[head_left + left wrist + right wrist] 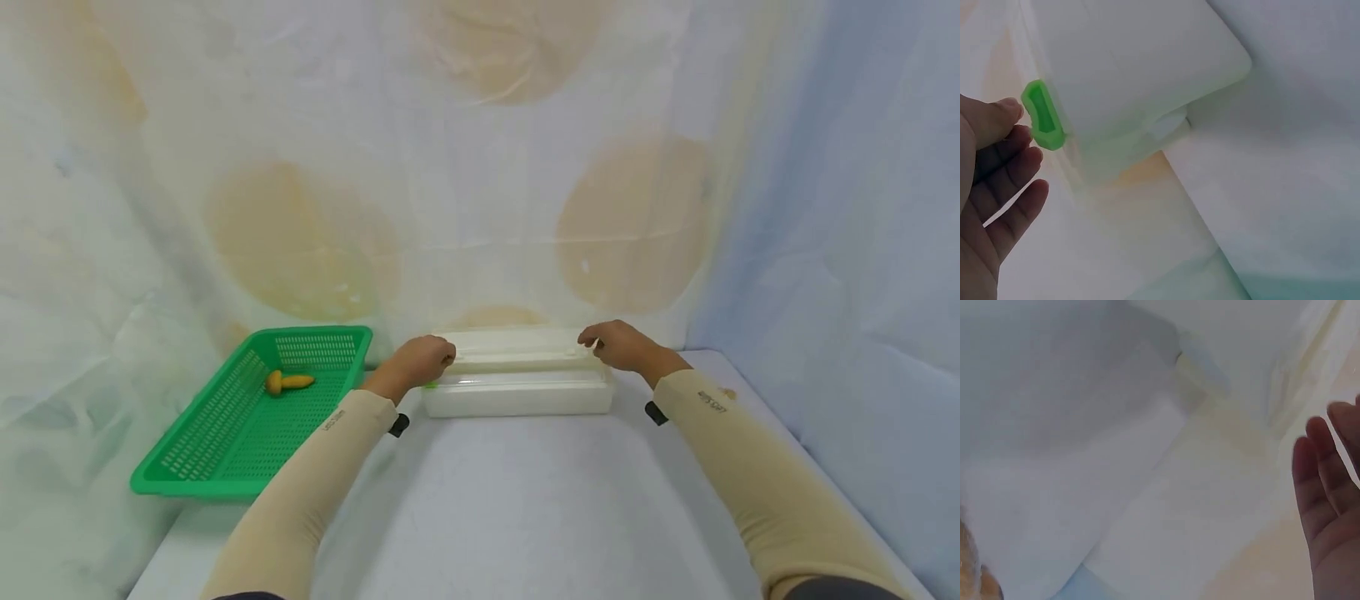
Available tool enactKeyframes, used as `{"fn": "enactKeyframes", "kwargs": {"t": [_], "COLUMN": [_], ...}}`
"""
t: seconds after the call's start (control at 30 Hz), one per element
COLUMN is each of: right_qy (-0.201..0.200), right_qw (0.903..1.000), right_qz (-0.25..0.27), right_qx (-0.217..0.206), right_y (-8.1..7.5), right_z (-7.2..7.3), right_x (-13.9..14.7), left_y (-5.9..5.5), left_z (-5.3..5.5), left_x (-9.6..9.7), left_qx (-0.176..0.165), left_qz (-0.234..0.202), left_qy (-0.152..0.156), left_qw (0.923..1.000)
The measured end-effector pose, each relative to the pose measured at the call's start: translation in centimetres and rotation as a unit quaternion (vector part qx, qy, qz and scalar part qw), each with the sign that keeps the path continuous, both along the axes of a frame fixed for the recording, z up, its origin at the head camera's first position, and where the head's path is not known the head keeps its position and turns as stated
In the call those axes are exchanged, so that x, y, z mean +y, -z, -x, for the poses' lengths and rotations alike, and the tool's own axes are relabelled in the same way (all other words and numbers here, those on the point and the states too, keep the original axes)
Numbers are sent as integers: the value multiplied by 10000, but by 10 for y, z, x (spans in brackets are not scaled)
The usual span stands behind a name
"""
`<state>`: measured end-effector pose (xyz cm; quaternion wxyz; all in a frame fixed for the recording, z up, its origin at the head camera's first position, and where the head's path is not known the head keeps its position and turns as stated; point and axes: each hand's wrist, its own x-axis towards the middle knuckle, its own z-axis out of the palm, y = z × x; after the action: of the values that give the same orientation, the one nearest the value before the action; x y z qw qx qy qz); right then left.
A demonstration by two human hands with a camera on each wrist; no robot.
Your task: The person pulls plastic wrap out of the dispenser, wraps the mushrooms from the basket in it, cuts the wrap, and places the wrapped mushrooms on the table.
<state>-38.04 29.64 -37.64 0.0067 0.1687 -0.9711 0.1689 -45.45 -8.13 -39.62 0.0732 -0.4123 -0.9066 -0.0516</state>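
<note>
One long white box, lid raised, on the counter, close to the patterned backdrop. At the left end, left hand, with thumb and forefinger tips close together beside a green piece and other fingers loosely bent, spread apart; any hold not discernible. At the right end, right hand, with fingers bent in the head view, partly cut off in the right wrist view; degree of opening and any hold not discernible. To the left, green basket containing a yellow mushroom-shaped object.
</note>
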Motion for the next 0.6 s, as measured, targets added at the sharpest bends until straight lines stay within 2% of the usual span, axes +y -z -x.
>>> {"fn": "enactKeyframes", "kwargs": {"t": [0.07,0.13,0.3,0.53,0.6], "right_qy": [-148,-244,-353,-366,-264], "right_qw": [9996,9991,9982,9988,9995], "right_qz": [73,-68,-482,-316,-195], "right_qx": [-248,-348,-70,-32,-27], "right_y": [5,8,8,-3,-3], "right_z": [2,4,9,7,6], "right_x": [-4,-6,-4,2,0], "left_y": [2,5,7,-4,-6], "left_z": [-1,-2,-5,-7,-6], "left_x": [-1,-2,-5,-10,-9], "left_qx": [-88,-69,-35,-95,-122], "left_qz": [-59,-81,-32,-147,-180], "left_qy": [24,96,242,165,121], "left_qw": [9999,9999,9997,9997,9997]}}
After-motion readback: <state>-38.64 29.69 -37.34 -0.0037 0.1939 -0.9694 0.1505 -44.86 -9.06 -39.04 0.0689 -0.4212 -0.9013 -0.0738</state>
